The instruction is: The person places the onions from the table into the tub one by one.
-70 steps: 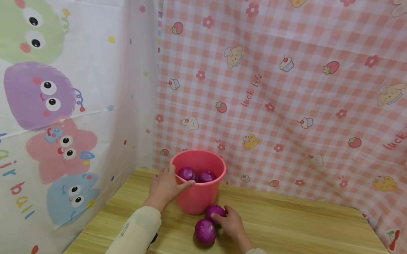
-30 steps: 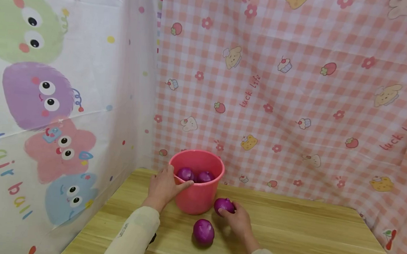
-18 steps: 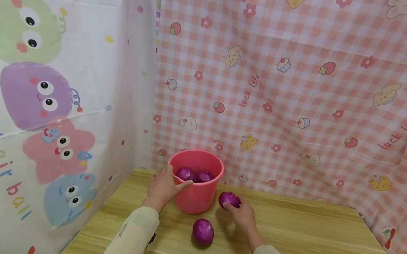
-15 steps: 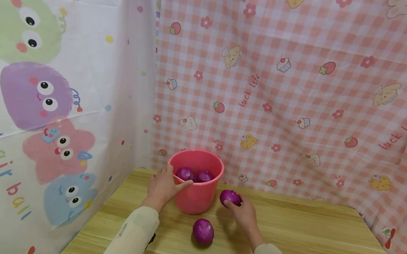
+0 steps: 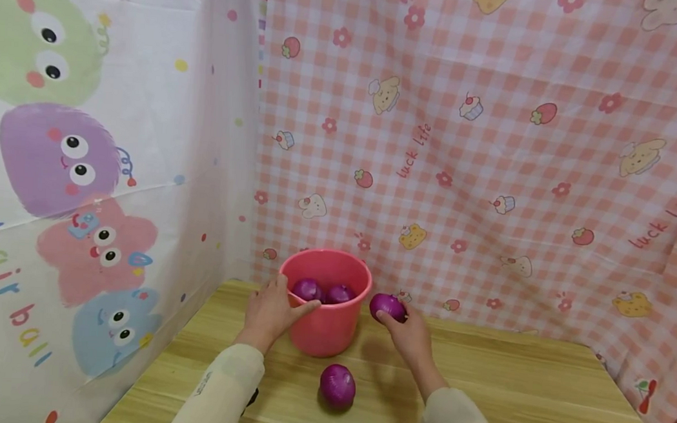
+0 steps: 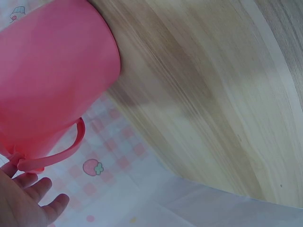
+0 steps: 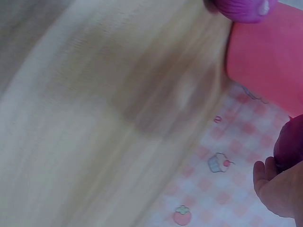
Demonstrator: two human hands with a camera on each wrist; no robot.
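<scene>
A pink bucket (image 5: pixel 325 330) stands upright on the table, with two red onions (image 5: pixel 309 290) visible inside it. My left hand (image 5: pixel 270 311) grips the bucket's rim at the left, thumb over the near edge. In the left wrist view, its fingers are by the base of the pink handle (image 6: pixel 61 153). To the right of the bucket, my right hand (image 5: pixel 412 336) holds another red onion (image 5: pixel 387 307) off the tabletop, near rim height. One more red onion (image 5: pixel 337 387) lies on the table in front of the bucket. The bucket's bottom inside is hidden.
The wooden table (image 5: pixel 508 390) extends to the right of the bucket. A pink checked cloth (image 5: pixel 493 150) hangs close behind it. On the left hangs a white cloth (image 5: pixel 213 165) with cartoon figures.
My right hand has taken the onion from beside the other one on the table, moved it right and away from me, and lifted it. The left hand stays on the bucket's rim.
</scene>
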